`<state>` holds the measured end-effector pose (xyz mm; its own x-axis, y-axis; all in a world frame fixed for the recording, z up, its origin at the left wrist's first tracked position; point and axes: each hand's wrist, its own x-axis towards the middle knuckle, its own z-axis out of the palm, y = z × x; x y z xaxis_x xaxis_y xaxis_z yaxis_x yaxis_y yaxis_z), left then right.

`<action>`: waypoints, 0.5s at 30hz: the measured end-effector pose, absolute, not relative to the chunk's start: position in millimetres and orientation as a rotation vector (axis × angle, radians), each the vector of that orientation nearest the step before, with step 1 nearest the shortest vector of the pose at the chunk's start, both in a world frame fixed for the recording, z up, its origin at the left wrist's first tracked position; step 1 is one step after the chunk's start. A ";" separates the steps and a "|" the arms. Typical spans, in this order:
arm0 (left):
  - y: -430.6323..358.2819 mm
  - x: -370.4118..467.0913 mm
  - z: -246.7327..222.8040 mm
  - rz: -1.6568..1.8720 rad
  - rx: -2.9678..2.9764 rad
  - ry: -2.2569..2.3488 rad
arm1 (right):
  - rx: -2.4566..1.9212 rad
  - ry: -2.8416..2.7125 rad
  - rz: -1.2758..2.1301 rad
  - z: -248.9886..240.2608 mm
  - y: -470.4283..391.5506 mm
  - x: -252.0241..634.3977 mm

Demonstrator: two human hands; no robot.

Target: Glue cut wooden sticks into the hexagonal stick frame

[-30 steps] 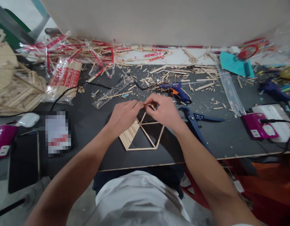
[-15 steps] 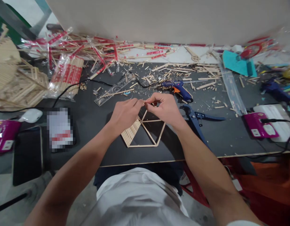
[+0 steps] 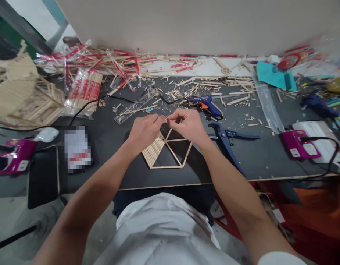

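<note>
Above the far side of a frame of thin wooden sticks (image 3: pixel 167 167), my two hands meet at their fingertips. The frame lies flat on the dark table, with spokes running to a centre and one wedge at its left filled by close-set sticks (image 3: pixel 153 152). My left hand (image 3: pixel 146 129) is closed, its fingers hiding part of that wedge and the frame's upper left. Thumb and forefinger of my right hand (image 3: pixel 188 124) are pinched against the left fingertips. Whatever tiny piece sits between them is too small to name.
Beyond my hands lies a blue glue gun (image 3: pixel 207 105) among stick scraps; a clear ruler (image 3: pixel 135 106) is left of it. Blue cutters (image 3: pixel 227 141) rest by my right forearm. Packed chopsticks (image 3: pixel 84 90), a phone (image 3: pixel 43 176) and a stick structure (image 3: pixel 45 103) occupy the left.
The view has shifted slightly, so things at both sides sit a little nearer the middle. My hands stay pinched together over the frame in nearly the same pose.
</note>
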<state>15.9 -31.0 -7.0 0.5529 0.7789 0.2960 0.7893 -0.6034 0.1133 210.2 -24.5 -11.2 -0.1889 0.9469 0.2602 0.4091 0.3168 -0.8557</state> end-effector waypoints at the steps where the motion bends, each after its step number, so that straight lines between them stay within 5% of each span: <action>1: -30.8 14.8 -7.6 -0.492 -2.728 -1.369 | -1.227 -1.770 0.799 -12.2 -23.9 208.6; 10: -30.1 9.8 -3.7 -0.527 -2.773 -1.405 | -1.338 -1.992 0.368 17.9 -40.1 241.4; 15: -26.6 10.2 5.9 -0.451 -2.899 -1.472 | -1.862 -1.936 0.321 16.2 -88.1 320.0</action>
<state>10.2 -26.6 5.9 0.5622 0.8075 0.1784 0.7688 -0.5898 0.2470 320.0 -88.1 16.2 -0.0035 0.9892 0.1466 0.8889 0.0702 -0.4526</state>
